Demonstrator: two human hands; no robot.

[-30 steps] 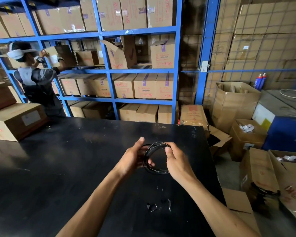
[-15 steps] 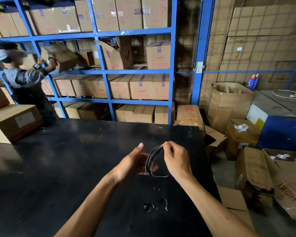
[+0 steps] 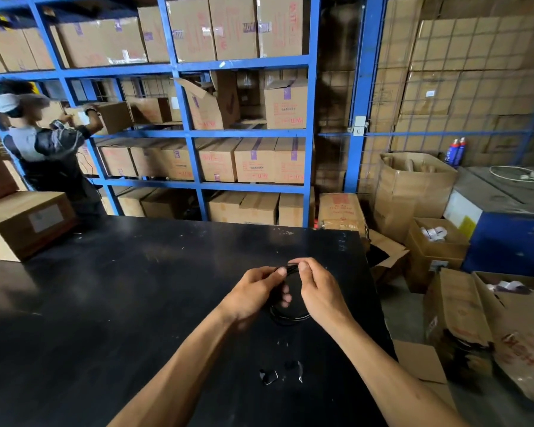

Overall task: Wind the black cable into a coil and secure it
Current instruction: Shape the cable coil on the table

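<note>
L hand (image 3: pixel 249 295) and R hand (image 3: pixel 320 292) both pinch top of black cable (image 3: pixel 285 315) coil, thumbs meeting there, prob. to stop loops springing apart while securing. Coil hangs between hands, above black table (image 3: pixel 111 297). Small shiny bits (image 3: pixel 269 376) lie nearer the body; can't tell if ties.

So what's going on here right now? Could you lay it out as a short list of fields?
setting: storeroom with blue shelving full of cardboard boxes
work surface: black table
cable: black cable wound into a coil, held above the table
left hand: grips the coil's left side, thumb at the top
right hand: pinches the top of the coil
on the table near the person: small shiny scraps
background: another person handles a box at the shelves
</note>
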